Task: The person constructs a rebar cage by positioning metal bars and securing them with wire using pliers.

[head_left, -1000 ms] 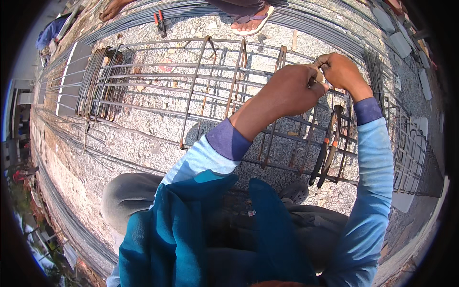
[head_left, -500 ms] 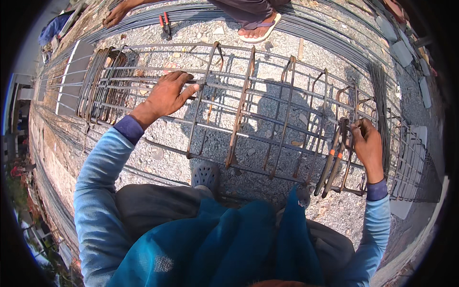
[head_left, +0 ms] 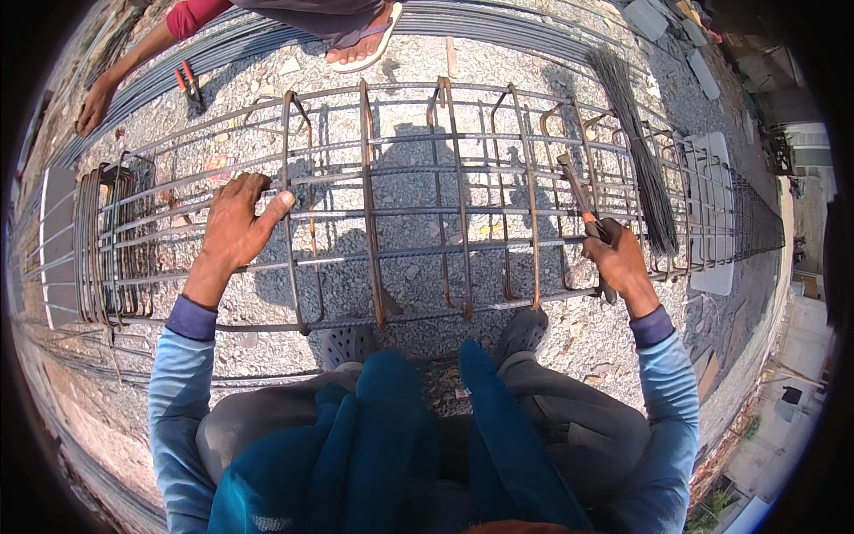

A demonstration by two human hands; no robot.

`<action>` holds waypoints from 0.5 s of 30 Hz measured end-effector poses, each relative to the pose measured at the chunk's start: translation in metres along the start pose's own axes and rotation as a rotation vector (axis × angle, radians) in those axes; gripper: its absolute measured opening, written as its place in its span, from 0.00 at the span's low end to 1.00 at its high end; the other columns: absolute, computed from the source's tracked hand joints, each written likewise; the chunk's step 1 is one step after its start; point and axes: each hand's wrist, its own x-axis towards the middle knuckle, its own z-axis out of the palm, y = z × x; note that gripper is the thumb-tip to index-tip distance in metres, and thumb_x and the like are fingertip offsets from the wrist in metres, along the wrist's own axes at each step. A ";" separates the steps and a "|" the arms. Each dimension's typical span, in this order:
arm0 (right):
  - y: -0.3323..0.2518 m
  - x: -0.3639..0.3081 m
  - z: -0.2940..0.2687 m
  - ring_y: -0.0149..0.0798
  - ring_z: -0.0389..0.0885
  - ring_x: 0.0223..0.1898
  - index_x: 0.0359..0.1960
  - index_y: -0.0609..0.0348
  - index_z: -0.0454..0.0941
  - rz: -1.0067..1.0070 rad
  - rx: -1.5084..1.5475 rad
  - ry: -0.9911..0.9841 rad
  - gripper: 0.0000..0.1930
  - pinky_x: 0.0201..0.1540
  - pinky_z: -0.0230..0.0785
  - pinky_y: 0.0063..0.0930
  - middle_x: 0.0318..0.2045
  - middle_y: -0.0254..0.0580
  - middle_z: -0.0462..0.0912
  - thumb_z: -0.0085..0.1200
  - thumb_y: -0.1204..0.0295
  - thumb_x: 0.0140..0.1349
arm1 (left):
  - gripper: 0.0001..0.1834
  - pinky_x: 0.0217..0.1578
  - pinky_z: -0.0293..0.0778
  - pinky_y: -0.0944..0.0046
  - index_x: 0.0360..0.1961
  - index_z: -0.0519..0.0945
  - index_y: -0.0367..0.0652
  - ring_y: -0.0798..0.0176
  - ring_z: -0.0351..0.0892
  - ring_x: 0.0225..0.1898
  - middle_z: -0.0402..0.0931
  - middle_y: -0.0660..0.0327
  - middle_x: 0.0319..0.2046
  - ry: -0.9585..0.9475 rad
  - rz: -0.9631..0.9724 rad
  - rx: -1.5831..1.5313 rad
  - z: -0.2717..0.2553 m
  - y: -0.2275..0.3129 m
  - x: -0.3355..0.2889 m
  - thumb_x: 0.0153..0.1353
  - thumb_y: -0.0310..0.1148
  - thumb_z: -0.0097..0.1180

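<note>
In front of me lies a long rebar cage (head_left: 366, 182) of ribbed bars and rusty square stirrups. My left hand (head_left: 238, 221) rests over its long bars at the left, the thumb spread toward a stirrup and the other fingers slightly bent. My right hand (head_left: 616, 258) is closed around the handles of a pair of pincers (head_left: 576, 185), dark metal with some orange on the grips. Their jaws point up and away over the cage's right part. A bundle of thin tie wire (head_left: 636, 156) lies across the bars, right of the pincers.
Packed stirrups (head_left: 92, 245) sit at the cage's left end near a pale board (head_left: 58, 254). Beyond the cage are long rebars (head_left: 480, 20), red-handled pliers (head_left: 189, 84), and another person's sandalled foot (head_left: 363, 49) and hand (head_left: 94, 107). Gravel (head_left: 418, 307) covers the ground.
My right hand has taken hold of the pincers, which stood against the cage bars, and they now point away from me. My view has shifted rightward. My left hand remains on the bars.
</note>
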 end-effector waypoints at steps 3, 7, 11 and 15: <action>-0.001 0.003 -0.040 0.27 0.66 0.27 0.39 0.68 0.75 -0.012 0.379 0.055 0.17 0.32 0.58 0.20 0.25 0.31 0.73 0.50 0.69 0.50 | 0.36 0.62 0.54 0.49 0.51 0.75 0.33 0.40 0.63 0.60 0.70 0.40 0.54 0.123 0.020 -0.044 0.019 -0.007 -0.001 0.63 0.59 0.43; -0.056 0.004 -0.116 0.28 0.72 0.32 0.42 0.66 0.75 -0.322 0.757 0.434 0.16 0.38 0.62 0.18 0.30 0.36 0.76 0.49 0.68 0.55 | 0.30 0.56 0.59 0.51 0.42 0.81 0.36 0.46 0.72 0.49 0.77 0.47 0.42 0.343 0.043 -0.137 0.026 -0.008 -0.001 0.64 0.56 0.45; -0.147 -0.015 -0.181 0.34 0.77 0.37 0.47 0.64 0.73 -0.743 0.901 0.967 0.17 0.43 0.71 0.25 0.38 0.42 0.77 0.47 0.66 0.60 | 0.28 0.54 0.59 0.51 0.41 0.81 0.38 0.46 0.73 0.46 0.78 0.48 0.37 0.425 0.071 -0.136 0.036 -0.019 0.006 0.64 0.55 0.45; -0.157 0.012 -0.174 0.31 0.76 0.35 0.49 0.59 0.73 -0.733 0.413 0.958 0.14 0.35 0.70 0.22 0.36 0.39 0.76 0.46 0.72 0.62 | 0.28 0.52 0.60 0.51 0.37 0.82 0.38 0.47 0.74 0.44 0.78 0.49 0.36 0.317 0.084 -0.167 0.012 -0.017 -0.005 0.65 0.53 0.43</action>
